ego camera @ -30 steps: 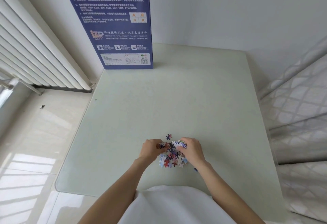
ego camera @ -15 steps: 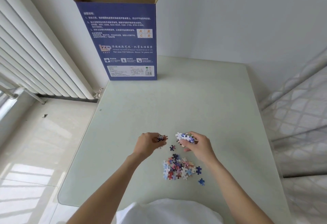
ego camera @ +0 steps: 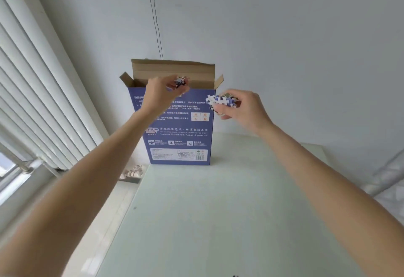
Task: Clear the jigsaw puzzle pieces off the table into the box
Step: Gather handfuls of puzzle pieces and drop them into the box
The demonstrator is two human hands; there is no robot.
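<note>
Both hands hold puzzle pieces (ego camera: 222,101) at box (ego camera: 178,128).

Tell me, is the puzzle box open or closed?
Open. The box stands upright with its brown top flaps lifted, and the left hand holds puzzle pieces at the opening.

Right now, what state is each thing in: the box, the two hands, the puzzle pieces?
box: upright at the table's far edge, top flaps open.
left hand: raised at the box opening, gripping a small bunch of puzzle pieces.
right hand: raised beside the box's top right corner, gripping a white and blue bunch of pieces.
table: a dark speck shows at its near edge, too small to identify.
</note>
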